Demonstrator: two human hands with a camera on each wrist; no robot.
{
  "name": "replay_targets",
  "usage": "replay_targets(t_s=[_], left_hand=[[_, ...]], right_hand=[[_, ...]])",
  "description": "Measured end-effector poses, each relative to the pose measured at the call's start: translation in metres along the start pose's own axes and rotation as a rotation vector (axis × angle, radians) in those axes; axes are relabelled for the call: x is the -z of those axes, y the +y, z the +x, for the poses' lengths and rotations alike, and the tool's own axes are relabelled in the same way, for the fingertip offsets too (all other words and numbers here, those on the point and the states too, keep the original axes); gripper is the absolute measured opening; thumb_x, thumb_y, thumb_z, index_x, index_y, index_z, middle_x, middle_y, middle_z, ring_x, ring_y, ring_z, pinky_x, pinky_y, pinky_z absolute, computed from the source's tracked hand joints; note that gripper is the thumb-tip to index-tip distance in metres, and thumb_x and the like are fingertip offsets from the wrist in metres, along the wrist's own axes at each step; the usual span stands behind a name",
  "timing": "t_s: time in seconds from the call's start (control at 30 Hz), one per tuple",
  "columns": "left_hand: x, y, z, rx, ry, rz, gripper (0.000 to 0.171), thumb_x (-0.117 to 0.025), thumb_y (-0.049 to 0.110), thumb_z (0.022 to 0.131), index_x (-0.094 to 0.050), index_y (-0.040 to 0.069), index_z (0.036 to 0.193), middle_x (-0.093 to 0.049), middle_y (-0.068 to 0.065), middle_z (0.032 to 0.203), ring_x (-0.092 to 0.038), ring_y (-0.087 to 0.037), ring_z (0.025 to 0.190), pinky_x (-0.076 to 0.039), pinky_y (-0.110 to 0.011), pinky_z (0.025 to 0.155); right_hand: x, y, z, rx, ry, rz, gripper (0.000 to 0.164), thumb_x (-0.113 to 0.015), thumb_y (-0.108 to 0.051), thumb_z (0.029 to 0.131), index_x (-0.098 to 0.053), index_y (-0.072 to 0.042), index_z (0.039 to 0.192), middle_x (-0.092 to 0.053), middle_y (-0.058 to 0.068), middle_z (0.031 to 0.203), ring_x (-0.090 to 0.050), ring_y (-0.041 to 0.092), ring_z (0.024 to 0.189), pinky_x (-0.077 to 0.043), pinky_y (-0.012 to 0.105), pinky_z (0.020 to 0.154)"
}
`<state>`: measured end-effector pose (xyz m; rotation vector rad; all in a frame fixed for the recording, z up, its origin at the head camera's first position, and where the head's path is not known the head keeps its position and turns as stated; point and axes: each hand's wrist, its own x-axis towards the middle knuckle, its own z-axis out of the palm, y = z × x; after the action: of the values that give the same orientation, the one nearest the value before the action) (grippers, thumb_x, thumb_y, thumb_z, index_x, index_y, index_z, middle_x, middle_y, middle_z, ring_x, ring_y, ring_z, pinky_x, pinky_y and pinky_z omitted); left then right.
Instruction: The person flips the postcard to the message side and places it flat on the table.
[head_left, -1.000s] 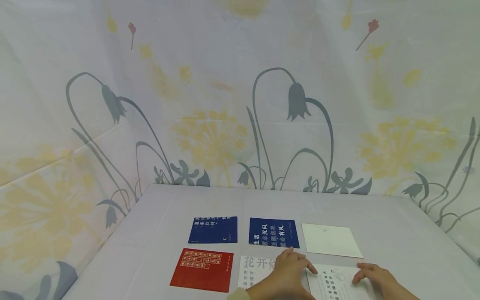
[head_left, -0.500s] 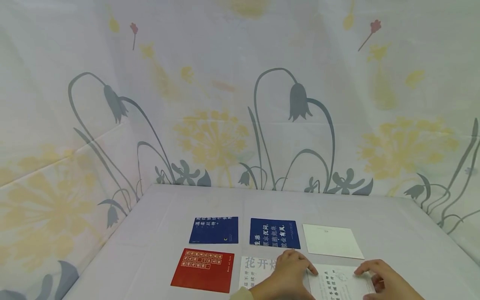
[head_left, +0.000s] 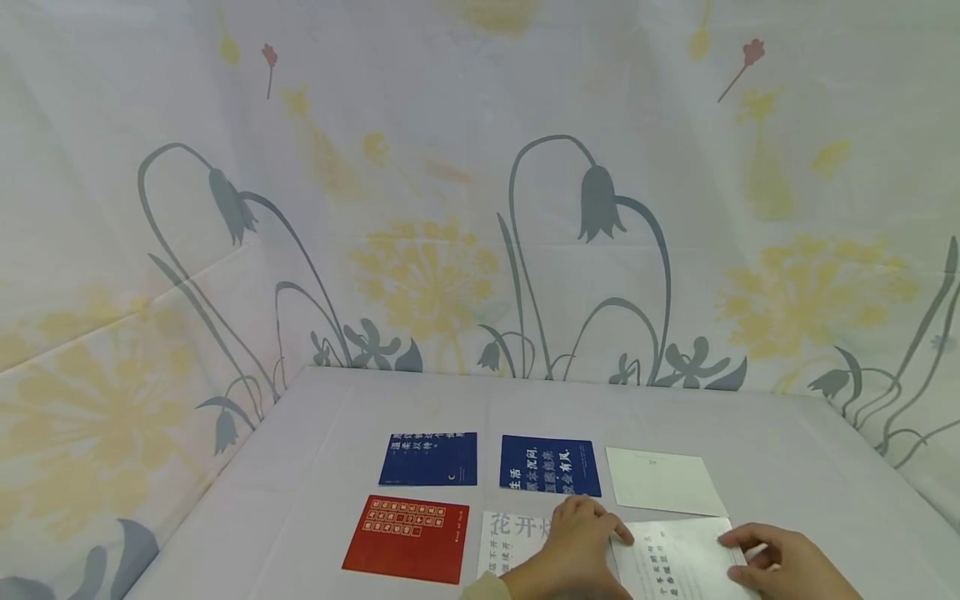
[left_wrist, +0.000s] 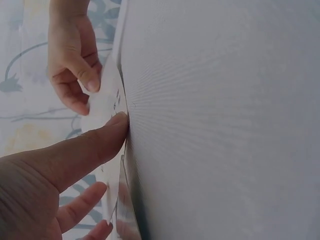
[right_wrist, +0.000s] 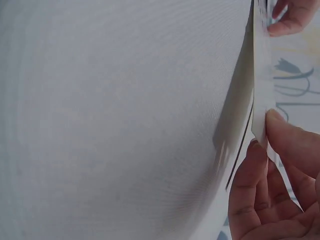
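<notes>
A white card with dark printed characters (head_left: 663,558) lies at the front right of the table. My right hand (head_left: 787,560) pinches its right edge between thumb and fingers. In the right wrist view the pinched card edge (right_wrist: 260,95) stands raised off the tabletop. My left hand (head_left: 572,546) lies across the gap between this card and a white card with large grey characters (head_left: 513,533), partly covering the latter. Its thumb (left_wrist: 107,137) is stretched out and touches the left part of the printed card; its other fingers are loosely extended.
Behind the hands lie a blue card with a moon (head_left: 429,462), a blue card with white characters (head_left: 550,479) and a pale card (head_left: 663,481). A red card (head_left: 408,540) lies at the front left. Flower-printed cloth (head_left: 480,208) hangs behind the white table (head_left: 300,467).
My right hand has closed its fingers on the printed card's right edge, and that side has risen and shifted slightly. My left hand has stayed almost in place.
</notes>
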<state>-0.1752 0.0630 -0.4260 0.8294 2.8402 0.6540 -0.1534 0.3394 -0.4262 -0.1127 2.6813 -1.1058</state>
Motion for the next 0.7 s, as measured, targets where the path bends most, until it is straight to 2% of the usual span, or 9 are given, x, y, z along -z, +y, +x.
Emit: replay_targets(t_s=[0.13,0.23,0.33,0.47,0.6,0.7], left_hand=[[0.001,0.006,0.001,0.046,0.009,-0.041,0.058,-0.09,0.039,0.049,-0.064,0.036,0.1,-0.043,0.014,0.101,-0.038,-0.006,0.099,-0.037,-0.028,0.093],[0.001,0.011,0.002,0.089,0.005,-0.147,0.057,-0.092,0.025,0.049,-0.065,0.031,0.099,-0.04,0.012,0.102,-0.042,-0.004,0.086,-0.043,-0.022,0.079],[0.002,0.014,0.001,0.112,0.006,-0.262,0.058,-0.091,0.012,0.051,-0.066,0.025,0.102,-0.037,0.011,0.107,-0.047,-0.003,0.071,-0.044,-0.018,0.065],[0.003,0.013,0.0,0.079,0.052,-0.358,0.059,-0.087,0.003,0.055,-0.065,0.02,0.107,-0.038,0.01,0.112,-0.047,0.002,0.059,-0.042,-0.013,0.055],[0.005,0.01,-0.001,0.037,0.128,-0.463,0.058,-0.083,-0.002,0.057,-0.066,0.016,0.108,-0.041,0.009,0.111,-0.048,0.005,0.061,-0.043,-0.01,0.055],[0.006,0.009,-0.001,0.035,0.165,-0.559,0.054,-0.081,-0.005,0.059,-0.066,0.015,0.107,-0.043,0.011,0.105,-0.049,0.005,0.063,-0.045,-0.01,0.058]], right_hand=[[0.001,-0.001,0.0,-0.029,0.039,0.013,0.044,-0.075,-0.024,0.077,-0.062,0.004,0.108,-0.063,0.004,0.088,-0.058,0.018,0.071,-0.049,0.028,0.059],[0.002,-0.002,0.0,-0.051,0.081,0.013,0.045,-0.077,-0.023,0.075,-0.06,0.005,0.108,-0.062,0.004,0.091,-0.059,0.018,0.072,-0.049,0.027,0.061],[0.001,-0.002,0.0,-0.082,0.127,0.023,0.048,-0.079,-0.023,0.073,-0.058,0.005,0.107,-0.06,0.003,0.09,-0.06,0.018,0.072,-0.049,0.027,0.062],[0.001,0.0,-0.001,-0.108,0.163,0.061,0.054,-0.079,-0.023,0.073,-0.052,0.008,0.109,-0.06,0.002,0.084,-0.06,0.018,0.07,-0.049,0.026,0.061],[0.003,0.003,-0.004,-0.084,0.175,0.137,0.059,-0.076,-0.016,0.077,-0.043,0.012,0.117,-0.061,0.005,0.082,-0.06,0.017,0.068,-0.051,0.026,0.062],[0.004,0.003,-0.005,-0.085,0.179,0.205,0.061,-0.073,-0.011,0.08,-0.038,0.015,0.122,-0.062,0.006,0.082,-0.062,0.017,0.069,-0.053,0.028,0.064]])
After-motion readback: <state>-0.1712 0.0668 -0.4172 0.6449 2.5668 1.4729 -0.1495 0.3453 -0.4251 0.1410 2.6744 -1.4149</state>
